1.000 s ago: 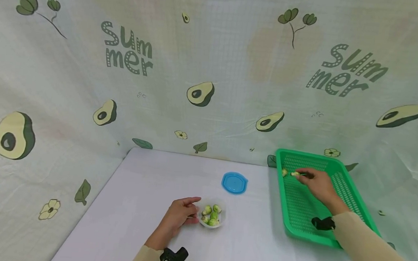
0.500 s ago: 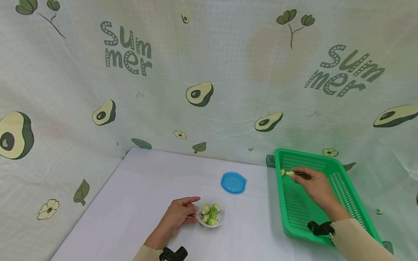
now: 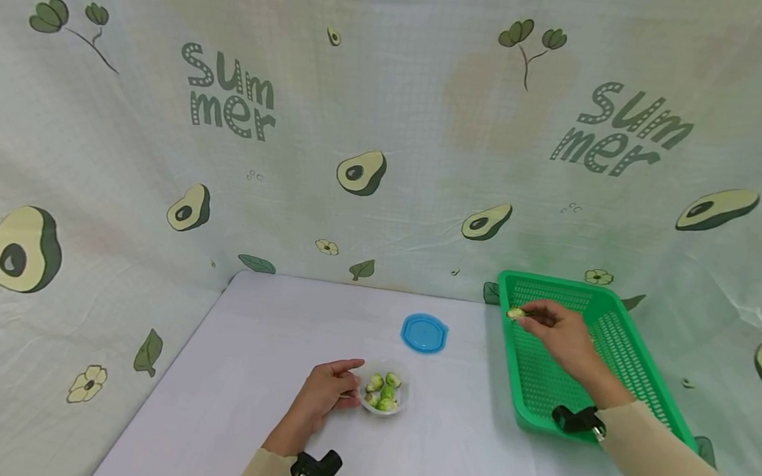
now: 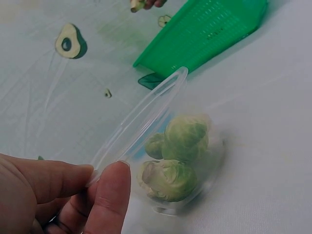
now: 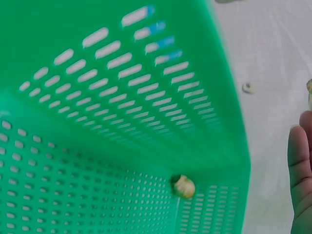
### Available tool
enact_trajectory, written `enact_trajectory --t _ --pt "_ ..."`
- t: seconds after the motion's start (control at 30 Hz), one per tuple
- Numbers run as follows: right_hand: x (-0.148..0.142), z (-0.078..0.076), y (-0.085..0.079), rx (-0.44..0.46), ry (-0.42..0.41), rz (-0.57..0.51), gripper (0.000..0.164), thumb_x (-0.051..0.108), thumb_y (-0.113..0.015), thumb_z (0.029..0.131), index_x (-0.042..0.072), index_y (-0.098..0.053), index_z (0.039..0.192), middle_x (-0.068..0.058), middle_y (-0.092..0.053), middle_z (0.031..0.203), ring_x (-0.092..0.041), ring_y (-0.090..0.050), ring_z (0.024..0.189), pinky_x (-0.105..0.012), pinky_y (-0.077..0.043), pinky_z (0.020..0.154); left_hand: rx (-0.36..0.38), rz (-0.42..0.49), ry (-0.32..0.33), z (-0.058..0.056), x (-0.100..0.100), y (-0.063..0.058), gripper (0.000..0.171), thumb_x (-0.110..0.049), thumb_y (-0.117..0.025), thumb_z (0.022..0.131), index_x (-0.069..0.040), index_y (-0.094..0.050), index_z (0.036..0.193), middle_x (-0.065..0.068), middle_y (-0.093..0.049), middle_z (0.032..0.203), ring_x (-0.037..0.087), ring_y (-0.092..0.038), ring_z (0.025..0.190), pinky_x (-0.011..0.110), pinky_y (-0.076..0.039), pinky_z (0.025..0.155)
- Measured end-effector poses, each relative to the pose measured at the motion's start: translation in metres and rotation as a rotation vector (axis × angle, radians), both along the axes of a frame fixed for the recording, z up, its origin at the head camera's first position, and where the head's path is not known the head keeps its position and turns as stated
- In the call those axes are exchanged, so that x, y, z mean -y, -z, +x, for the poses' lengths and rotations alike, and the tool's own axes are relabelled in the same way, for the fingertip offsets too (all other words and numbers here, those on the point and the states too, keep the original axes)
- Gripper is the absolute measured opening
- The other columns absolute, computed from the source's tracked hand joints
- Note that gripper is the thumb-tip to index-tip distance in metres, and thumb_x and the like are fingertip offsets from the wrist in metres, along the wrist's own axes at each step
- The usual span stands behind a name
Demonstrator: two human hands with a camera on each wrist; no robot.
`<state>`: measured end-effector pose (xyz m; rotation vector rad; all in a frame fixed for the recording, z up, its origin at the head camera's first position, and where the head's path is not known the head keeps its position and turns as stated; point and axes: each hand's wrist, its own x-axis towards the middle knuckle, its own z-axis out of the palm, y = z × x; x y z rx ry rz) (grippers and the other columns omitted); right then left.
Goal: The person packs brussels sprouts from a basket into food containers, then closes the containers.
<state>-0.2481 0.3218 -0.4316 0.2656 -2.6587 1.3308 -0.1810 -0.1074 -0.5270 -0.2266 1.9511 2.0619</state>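
Note:
My left hand (image 3: 330, 397) pinches the rim of a clear round plastic tub (image 3: 404, 387) between thumb and finger, as the left wrist view shows. Several Brussels sprouts (image 4: 185, 138) lie inside the tub. My right hand (image 3: 566, 339) is above the far left part of a green basket (image 3: 522, 395), holding one Brussels sprout (image 3: 516, 314) at its fingertips. Another Brussels sprout (image 5: 184, 187) sits in a corner of the basket in the right wrist view. In the head view I cannot make that one out behind the held sprout.
A blue lid (image 3: 424, 333) lies flat on the white table (image 3: 268, 333), between the tub and the basket. The basket's perforated walls rise at the right side. A printed cloth (image 3: 429, 123) with avocados hangs behind the table.
My right hand has moved left with the sprout, toward the basket's left wall. The left hand and tub stay in place. The head view has shifted slightly.

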Motion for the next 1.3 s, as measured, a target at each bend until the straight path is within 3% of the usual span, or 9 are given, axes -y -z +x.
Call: enact_trajectory --t 0.23,0.4,0.8,1.3 --pt "0.015 0.007 -0.005 -0.023 -0.038 -0.054 0.036 0.027 -0.074 0.102 0.002 -0.073 0.128 -0.010 -0.077 0.114 0.003 -0.070 0.094 -0.022 -0.061 0.080 -0.010 -0.006 -0.004 0.002 -0.003 -0.001 0.048 -0.003 -0.067 0.101 0.003 -0.058 0.147 0.004 -0.063 0.091 0.013 -0.066 0.076 0.034 -0.066 0.072" --pt "0.025 0.010 -0.006 -0.049 -0.052 -0.072 0.029 0.020 -0.074 0.101 0.003 -0.075 0.125 -0.010 -0.077 0.112 0.004 -0.069 0.092 -0.023 -0.063 0.079 -0.008 -0.007 -0.005 0.003 -0.003 -0.002 0.048 -0.003 -0.067 0.101 0.003 -0.059 0.147 0.004 -0.063 0.091 0.013 -0.066 0.077 0.034 -0.066 0.072" --pt "0.055 0.024 -0.014 -0.109 -0.105 -0.161 0.025 0.007 -0.075 0.099 -0.003 -0.075 0.121 -0.021 -0.076 0.110 0.004 -0.069 0.090 -0.018 -0.061 0.076 0.000 -0.014 -0.008 0.003 -0.003 -0.003 0.047 -0.003 -0.067 0.101 0.001 -0.060 0.147 0.005 -0.062 0.092 0.013 -0.066 0.077 0.033 -0.066 0.072" --pt "0.103 0.034 0.009 -0.099 -0.141 -0.279 0.020 0.000 -0.076 0.095 -0.004 -0.076 0.114 -0.022 -0.075 0.105 -0.002 -0.070 0.086 -0.018 -0.061 0.074 0.000 -0.014 -0.008 0.001 -0.003 -0.003 0.047 -0.003 -0.067 0.101 0.000 -0.060 0.147 0.005 -0.063 0.093 0.014 -0.066 0.078 0.035 -0.067 0.075"
